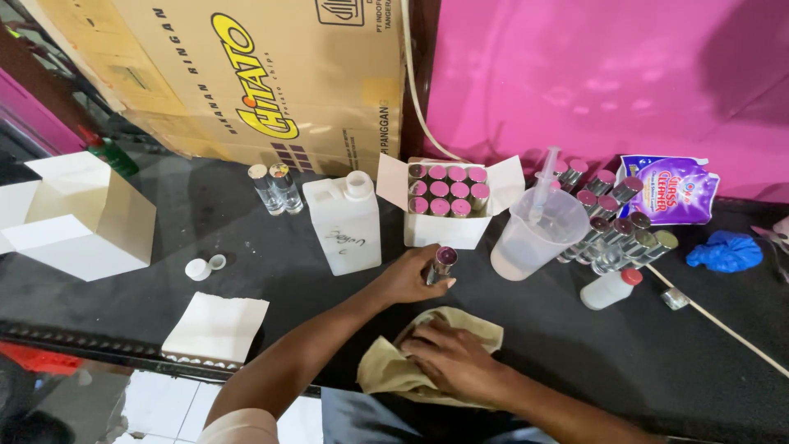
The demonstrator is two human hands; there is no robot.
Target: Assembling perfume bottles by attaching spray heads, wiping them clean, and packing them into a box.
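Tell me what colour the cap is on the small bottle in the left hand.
Pink, on the small bottle held by the left hand; head view.

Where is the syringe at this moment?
In the head view, the syringe stands tilted inside the translucent measuring cup, right of the open white box of capped bottles and left of the loose bottle cluster.

A small packing workshop: a black work surface [246, 255] carries a white carton of pink-capped vials [445, 197], with loose vials [612, 226] right of it.
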